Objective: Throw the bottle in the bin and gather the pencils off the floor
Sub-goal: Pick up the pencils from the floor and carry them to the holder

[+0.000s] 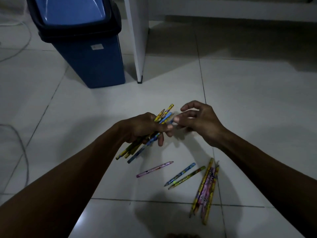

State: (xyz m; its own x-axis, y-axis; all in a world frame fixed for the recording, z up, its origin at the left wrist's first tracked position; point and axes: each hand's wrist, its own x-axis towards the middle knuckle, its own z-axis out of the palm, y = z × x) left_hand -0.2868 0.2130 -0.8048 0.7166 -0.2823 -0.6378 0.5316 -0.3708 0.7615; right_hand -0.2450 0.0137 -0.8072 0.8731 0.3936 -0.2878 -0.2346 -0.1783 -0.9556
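My left hand [142, 128] is shut on a bundle of several patterned pencils [163, 115], yellow and blue, held above the white tiled floor. My right hand [200, 121] hovers just to the right of the bundle with curled fingers apart; its thumb and fingertips touch the bundle's upper end. On the floor below lie a pink pencil [154, 169], a blue pencil [180, 174], a yellow-green pencil [187, 176] and a tight group of several yellow and pink pencils [205, 189]. The blue bin [96, 62] with a swing lid stands at the upper left. No bottle is in view.
A white furniture leg [137, 40] stands right beside the bin. Grey cables [22, 152] trail over the tiles along the left side. A low white furniture edge [240, 14] runs across the top right.
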